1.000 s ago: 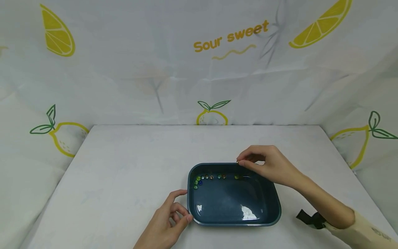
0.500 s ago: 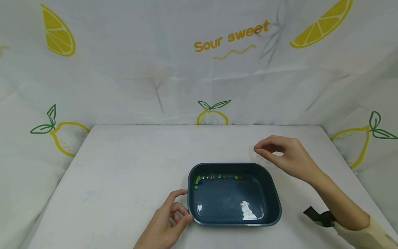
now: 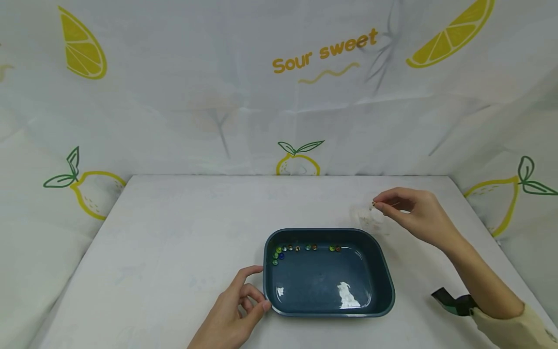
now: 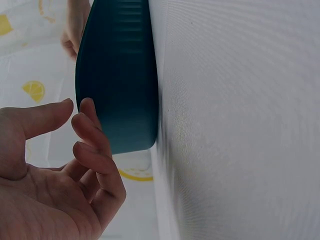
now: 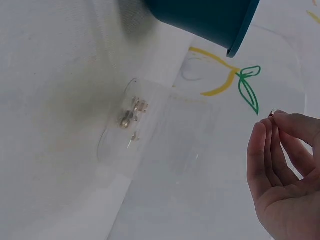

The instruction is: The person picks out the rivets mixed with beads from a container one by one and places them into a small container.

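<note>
Backdrop [image 3: 174, 97] is hanging behind everything, thin white fabric, creased, printed with lemon slices and "Sour sweet". The bench [image 3: 174, 232] is lying under a matte white cloth with a fine weave, which the left wrist view is showing up close.

The tub [image 3: 329, 273] is sitting near the front middle: dark teal plastic, rectangular with rounded corners, glossy inside and catching glare, faintly ribbed on the outer wall. Tiny round beads [image 3: 296, 248], glassy and mixed colours, are lining up along its far inner wall and bunching in the far left corner.

A clear plastic cup [image 5: 150, 130] is standing just beyond the tub's far right corner, almost see-through, with a few small pale bits at its bottom.

Left hand [image 3: 233, 312] is resting at the tub's near left corner, fingers loosely curled, grip released, fingertips touching the wall.

Right hand [image 3: 411, 213] is hovering over the cup, grip pinching one bead [image 3: 374, 204] between thumb and fingertips.
</note>
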`<state>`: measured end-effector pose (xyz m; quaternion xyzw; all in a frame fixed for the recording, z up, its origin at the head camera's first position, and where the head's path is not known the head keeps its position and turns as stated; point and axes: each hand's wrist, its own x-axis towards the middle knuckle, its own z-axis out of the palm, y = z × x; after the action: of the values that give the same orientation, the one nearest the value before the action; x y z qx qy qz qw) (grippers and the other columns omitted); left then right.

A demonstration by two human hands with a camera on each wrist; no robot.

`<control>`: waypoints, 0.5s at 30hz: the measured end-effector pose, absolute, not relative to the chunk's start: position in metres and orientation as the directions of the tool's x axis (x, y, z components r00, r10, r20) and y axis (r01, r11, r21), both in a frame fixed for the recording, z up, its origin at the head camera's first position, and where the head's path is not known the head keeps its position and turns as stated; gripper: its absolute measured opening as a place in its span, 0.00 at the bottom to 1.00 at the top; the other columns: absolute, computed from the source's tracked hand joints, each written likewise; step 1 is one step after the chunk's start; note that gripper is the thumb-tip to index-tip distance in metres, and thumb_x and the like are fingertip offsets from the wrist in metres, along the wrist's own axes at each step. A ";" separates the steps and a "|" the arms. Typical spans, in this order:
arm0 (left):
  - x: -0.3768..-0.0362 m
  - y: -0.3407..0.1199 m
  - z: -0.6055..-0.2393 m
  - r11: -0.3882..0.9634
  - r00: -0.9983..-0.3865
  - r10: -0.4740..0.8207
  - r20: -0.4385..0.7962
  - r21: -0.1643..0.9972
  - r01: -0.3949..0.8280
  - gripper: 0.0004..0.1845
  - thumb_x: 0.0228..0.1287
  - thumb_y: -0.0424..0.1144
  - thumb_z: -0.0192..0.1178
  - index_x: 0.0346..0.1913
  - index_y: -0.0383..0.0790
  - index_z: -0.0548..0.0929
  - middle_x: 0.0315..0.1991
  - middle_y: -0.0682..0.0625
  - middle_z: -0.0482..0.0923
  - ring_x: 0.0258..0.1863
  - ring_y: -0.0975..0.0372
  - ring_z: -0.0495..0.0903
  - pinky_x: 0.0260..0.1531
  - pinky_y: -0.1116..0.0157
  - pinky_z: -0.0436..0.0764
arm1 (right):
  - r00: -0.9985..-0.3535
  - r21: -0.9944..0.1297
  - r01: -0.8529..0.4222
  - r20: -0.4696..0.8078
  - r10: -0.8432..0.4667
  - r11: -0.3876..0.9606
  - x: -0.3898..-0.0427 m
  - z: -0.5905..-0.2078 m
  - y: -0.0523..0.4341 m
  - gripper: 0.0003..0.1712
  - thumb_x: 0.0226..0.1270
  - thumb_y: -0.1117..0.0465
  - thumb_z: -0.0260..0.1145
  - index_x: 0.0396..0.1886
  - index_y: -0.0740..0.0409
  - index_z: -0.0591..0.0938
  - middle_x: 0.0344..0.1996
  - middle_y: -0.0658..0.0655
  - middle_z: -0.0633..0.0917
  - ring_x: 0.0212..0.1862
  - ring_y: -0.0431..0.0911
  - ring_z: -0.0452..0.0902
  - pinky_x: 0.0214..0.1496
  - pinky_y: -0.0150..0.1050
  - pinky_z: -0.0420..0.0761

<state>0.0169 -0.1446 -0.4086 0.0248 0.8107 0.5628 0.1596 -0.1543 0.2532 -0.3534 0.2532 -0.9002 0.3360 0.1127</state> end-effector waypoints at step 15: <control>0.017 -0.144 -0.408 0.373 -0.948 0.218 -0.233 0.917 -0.140 0.36 0.75 0.44 0.71 0.79 0.43 0.68 0.38 0.54 0.87 0.28 0.69 0.79 0.30 0.70 0.78 | -0.885 -0.558 -0.464 0.326 -0.333 0.688 -0.168 -0.373 0.267 0.07 0.67 0.71 0.77 0.43 0.60 0.92 0.36 0.60 0.94 0.33 0.30 0.84 0.36 0.21 0.82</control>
<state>0.0168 -0.1445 -0.4080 0.0240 0.8129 0.5595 0.1599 -0.1676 0.2670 -0.3729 0.2180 -0.9134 0.3291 0.0998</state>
